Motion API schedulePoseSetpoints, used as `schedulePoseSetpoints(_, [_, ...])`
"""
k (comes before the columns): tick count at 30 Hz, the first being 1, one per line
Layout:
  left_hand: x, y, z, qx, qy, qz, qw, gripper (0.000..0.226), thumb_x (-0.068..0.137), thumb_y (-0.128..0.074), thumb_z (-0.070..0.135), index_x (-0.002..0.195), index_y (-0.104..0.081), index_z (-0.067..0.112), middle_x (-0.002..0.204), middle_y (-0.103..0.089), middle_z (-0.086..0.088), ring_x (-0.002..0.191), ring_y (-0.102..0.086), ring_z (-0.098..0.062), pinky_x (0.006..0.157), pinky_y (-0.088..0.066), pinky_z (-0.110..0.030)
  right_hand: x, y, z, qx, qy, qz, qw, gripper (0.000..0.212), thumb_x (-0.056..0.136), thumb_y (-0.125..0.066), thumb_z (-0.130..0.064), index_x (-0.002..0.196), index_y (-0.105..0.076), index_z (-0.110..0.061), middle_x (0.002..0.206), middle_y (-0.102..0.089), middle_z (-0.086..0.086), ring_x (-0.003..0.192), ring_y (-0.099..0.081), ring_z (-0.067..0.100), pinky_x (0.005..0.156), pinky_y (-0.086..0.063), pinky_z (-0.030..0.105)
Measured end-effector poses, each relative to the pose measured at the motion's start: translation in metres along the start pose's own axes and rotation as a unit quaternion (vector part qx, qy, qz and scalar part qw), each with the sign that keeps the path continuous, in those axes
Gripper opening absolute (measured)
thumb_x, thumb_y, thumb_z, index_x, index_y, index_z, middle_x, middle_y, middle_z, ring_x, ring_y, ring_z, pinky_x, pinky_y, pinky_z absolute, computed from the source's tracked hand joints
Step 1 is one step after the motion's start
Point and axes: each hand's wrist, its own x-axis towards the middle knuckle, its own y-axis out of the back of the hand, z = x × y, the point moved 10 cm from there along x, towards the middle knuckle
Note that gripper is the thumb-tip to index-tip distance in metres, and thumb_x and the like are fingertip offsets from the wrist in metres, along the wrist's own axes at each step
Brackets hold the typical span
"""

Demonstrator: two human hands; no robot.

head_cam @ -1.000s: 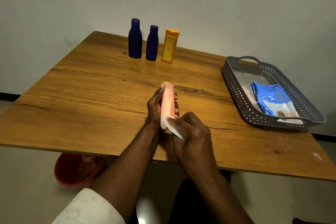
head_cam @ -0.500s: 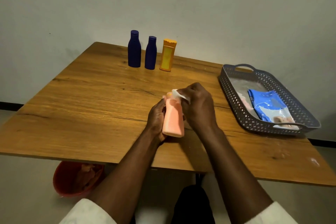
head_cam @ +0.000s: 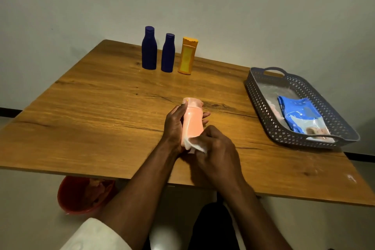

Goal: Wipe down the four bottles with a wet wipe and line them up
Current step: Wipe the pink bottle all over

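My left hand (head_cam: 175,125) grips a peach-pink bottle (head_cam: 192,122) over the middle of the wooden table (head_cam: 97,111), its cap pointing away from me. My right hand (head_cam: 217,148) presses a white wet wipe (head_cam: 194,145) against the bottle's near, bottom end. At the far edge stand three upright bottles in a row: a tall dark blue bottle (head_cam: 149,48), a shorter dark blue bottle (head_cam: 168,53) and a yellow-orange bottle (head_cam: 187,56).
A grey perforated basket (head_cam: 261,103) sits at the table's right side with a blue wet-wipe pack (head_cam: 300,115) inside. A red bin (head_cam: 81,197) with crumpled wipes stands on the floor under the near left table edge.
My right hand slid the wipe from the bottle's cap end down to its bottom end. The left hand kept hold of the bottle, and the bottle's cap now points away.
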Motion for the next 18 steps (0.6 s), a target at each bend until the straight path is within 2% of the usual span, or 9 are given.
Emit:
schedulePoseSetpoints(3, [-0.003, 0.004, -0.007, 0.003, 0.035, 0.014, 0.999, 0.078, 0.078, -0.066, 0.047, 0.135, -0.046, -0.003, 0.109, -0.064, -0.026, 0.085, -0.068, -0.033, 0.069, -0.056, -0.038, 0.021, 0.026, 0.017, 0.075, -0.026, 0.049, 0.996, 0.023, 0.078, -0.069, -0.002, 0.099, -0.074, -0.012, 0.094, -0.065, 0.003, 0.082, -0.062, 0.016, 0.066, -0.052, 0.031])
schedulePoseSetpoints(5, [-0.001, 0.014, -0.007, 0.031, 0.030, 0.046, 0.998, 0.059, 0.090, -0.057, 0.043, 0.131, -0.050, 0.002, 0.096, -0.066, -0.017, 0.076, -0.067, -0.028, 0.067, -0.055, -0.038, 0.038, 0.045, 0.028, 0.093, -0.037, 0.107, 0.989, 0.020, 0.078, -0.068, -0.001, 0.095, -0.075, -0.011, 0.090, -0.064, 0.003, 0.079, -0.062, 0.015, 0.066, -0.049, 0.027])
schedulePoseSetpoints(7, [-0.001, 0.015, -0.004, 0.059, 0.009, 0.045, 0.997, 0.044, 0.095, -0.051, 0.040, 0.124, -0.054, 0.007, 0.088, -0.067, -0.012, 0.071, -0.067, -0.023, 0.065, -0.055, -0.036, 0.054, 0.052, 0.032, 0.063, -0.034, 0.135, 0.988, 0.020, 0.079, -0.067, -0.002, 0.095, -0.076, -0.011, 0.089, -0.063, 0.004, 0.077, -0.060, 0.016, 0.064, -0.044, 0.025])
schedulePoseSetpoints(10, [-0.002, 0.010, 0.001, 0.109, -0.018, 0.037, 0.993, 0.027, 0.098, -0.047, 0.038, 0.107, -0.060, 0.015, 0.079, -0.068, -0.006, 0.066, -0.066, -0.018, 0.061, -0.054, -0.033, 0.072, 0.038, 0.030, 0.002, -0.023, 0.108, 0.994, 0.023, 0.083, -0.065, -0.008, 0.105, -0.074, -0.013, 0.096, -0.062, 0.006, 0.084, -0.059, 0.019, 0.065, -0.047, 0.030])
schedulePoseSetpoints(13, [-0.004, 0.009, 0.004, 0.108, -0.027, 0.050, 0.993, 0.025, 0.100, -0.045, 0.035, 0.100, -0.061, 0.015, 0.076, -0.069, -0.006, 0.069, -0.066, -0.022, 0.065, -0.053, -0.035, 0.072, 0.021, 0.026, -0.039, -0.026, 0.084, 0.995, 0.025, 0.087, -0.064, -0.014, 0.111, -0.071, -0.014, 0.105, -0.060, 0.005, 0.090, -0.059, 0.021, 0.066, -0.051, 0.036])
schedulePoseSetpoints(16, [-0.004, 0.016, 0.006, 0.075, -0.024, 0.078, 0.994, 0.030, 0.099, -0.046, 0.038, 0.097, -0.061, 0.012, 0.075, -0.068, -0.008, 0.067, -0.066, -0.024, 0.067, -0.052, -0.038, 0.051, 0.016, 0.021, -0.009, -0.011, 0.098, 0.995, 0.022, 0.084, -0.066, -0.007, 0.105, -0.073, -0.009, 0.098, -0.060, 0.006, 0.083, -0.059, 0.022, 0.061, -0.050, 0.036])
schedulePoseSetpoints(18, [-0.003, 0.023, 0.009, 0.056, -0.034, 0.103, 0.993, 0.032, 0.098, -0.046, 0.039, 0.093, -0.060, 0.010, 0.070, -0.066, -0.007, 0.062, -0.065, -0.021, 0.064, -0.053, -0.035, 0.029, 0.016, 0.021, 0.045, -0.002, 0.107, 0.993, 0.021, 0.082, -0.067, -0.004, 0.102, -0.074, -0.008, 0.089, -0.060, 0.006, 0.076, -0.059, 0.019, 0.060, -0.047, 0.029])
